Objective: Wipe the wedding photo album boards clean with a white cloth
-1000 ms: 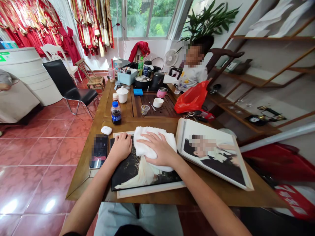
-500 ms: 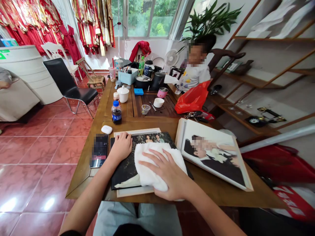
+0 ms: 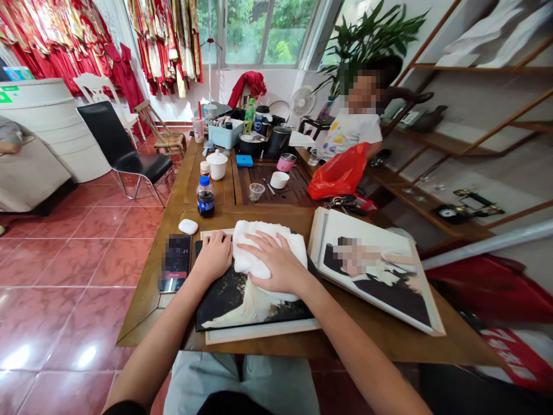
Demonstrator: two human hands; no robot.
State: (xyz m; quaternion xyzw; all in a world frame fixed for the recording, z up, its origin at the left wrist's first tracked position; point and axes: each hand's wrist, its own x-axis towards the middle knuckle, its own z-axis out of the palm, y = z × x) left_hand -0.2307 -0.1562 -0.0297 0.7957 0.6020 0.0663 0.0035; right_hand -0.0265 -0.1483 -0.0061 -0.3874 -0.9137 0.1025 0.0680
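Neither hand is clamped on anything: from here I see my right hand [image 3: 276, 266] spread flat, fingers apart, pressing down on a folded white towel [image 3: 270, 245], and my left hand [image 3: 211, 257] resting on the top left of a dark photo panel [image 3: 254, 305], fingers lightly curled and not gripping. The panel lies flat on the near edge of a wooden table [image 3: 389, 340], on a pale mount [image 3: 259, 331] that shows along its near side. The towel sits on the panel's far half and hides most of the picture; only a white gown and dark speckled ground show below it. Just left of my left hand lies a phone [image 3: 175, 263]; I can read "21" on its screen, and the rest is pixelated. Beyond it are a white earbud case [image 3: 188, 226] and a blue-capped bottle [image 3: 206, 199] of dark liquid, its label too small for me to read. To the right, a second photo panel [image 3: 371, 274] leans tilted, its face blurred out. Farther off lie keys [image 3: 341, 202] beside a red bag [image 3: 339, 172], and a seated person [image 3: 352, 124] is at the far right, face blurred.
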